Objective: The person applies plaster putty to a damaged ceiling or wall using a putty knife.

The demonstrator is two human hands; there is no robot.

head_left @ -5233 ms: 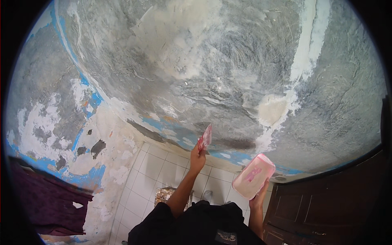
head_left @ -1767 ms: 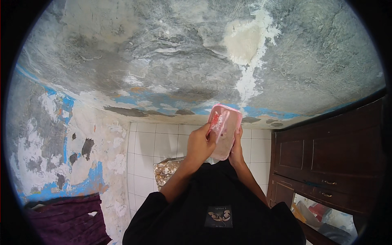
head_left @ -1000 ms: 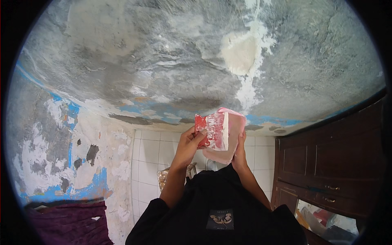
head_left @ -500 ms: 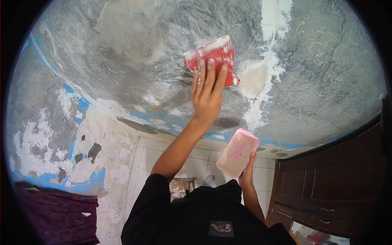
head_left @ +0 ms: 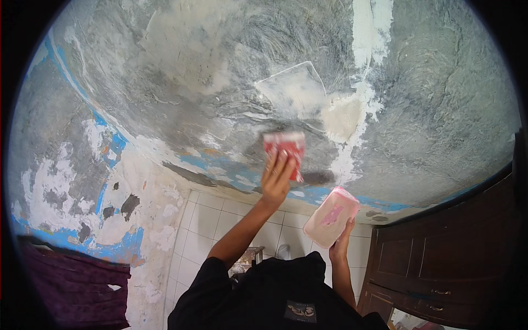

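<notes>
My left hand [head_left: 278, 180] is closed on a red plastic putty spreader [head_left: 287, 144], its fingers lying along the blade. Pale putty coats the spreader's far edge, and motion blurs it. It is over the lower part of the grey wall [head_left: 209, 104]; whether it touches there I cannot tell. A thin, pale smear of putty [head_left: 297, 91] with a sharp raised outline lies farther up the wall. My right hand [head_left: 342, 242] grips the side of a pink rectangular tub [head_left: 352, 198]. Beige putty [head_left: 319, 228] fills most of it, with a pink bare spot in the middle.
White filler [head_left: 373, 33] runs down the wall beside a beige patch [head_left: 340, 118]. Dark wooden cabinets [head_left: 434, 247] stand at the right. A purple curtain [head_left: 77, 289] hangs at the lower left. A small stool [head_left: 250, 257] stands on the white tiled floor [head_left: 206, 223].
My left hand has drawn the spreader down the wall toward me, uncovering the smear where it was. The tub in my right hand has shifted slightly right and nearer.
</notes>
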